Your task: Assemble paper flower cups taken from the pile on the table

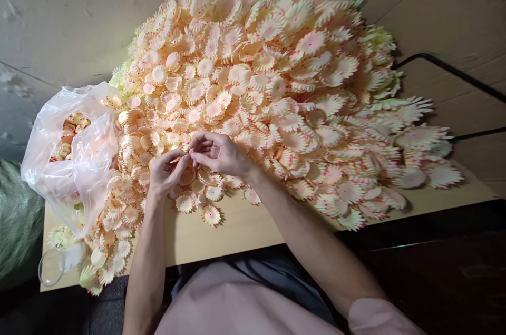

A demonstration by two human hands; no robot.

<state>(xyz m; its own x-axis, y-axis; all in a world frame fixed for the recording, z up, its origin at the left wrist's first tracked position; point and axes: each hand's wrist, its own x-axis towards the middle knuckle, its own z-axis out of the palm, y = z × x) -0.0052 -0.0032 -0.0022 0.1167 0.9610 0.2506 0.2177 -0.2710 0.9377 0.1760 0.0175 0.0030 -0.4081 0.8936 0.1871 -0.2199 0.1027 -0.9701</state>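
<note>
On the worktop (245, 237), flowers (245, 82) heap mainly from ten to three o'clock of the left hand (165, 170) and right hand (225, 155), fingertips (201, 158) meeting, anything pinched too small to tell, with a bag (93, 161) at nine o'clock.

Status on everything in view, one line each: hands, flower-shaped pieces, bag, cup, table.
Left hand: fingers bent, fingertips meeting the right hand's; grip unclear.
Right hand: fingers curled, thumb toward the left hand; grip unclear.
Flower-shaped pieces: loosely heaped, some lying apart near the front edge.
Plastic bag: open, crumpled, with red-edged pieces inside.
Clear cup: seemingly on its side.
Table: largely covered, bare along part of the front.
</note>
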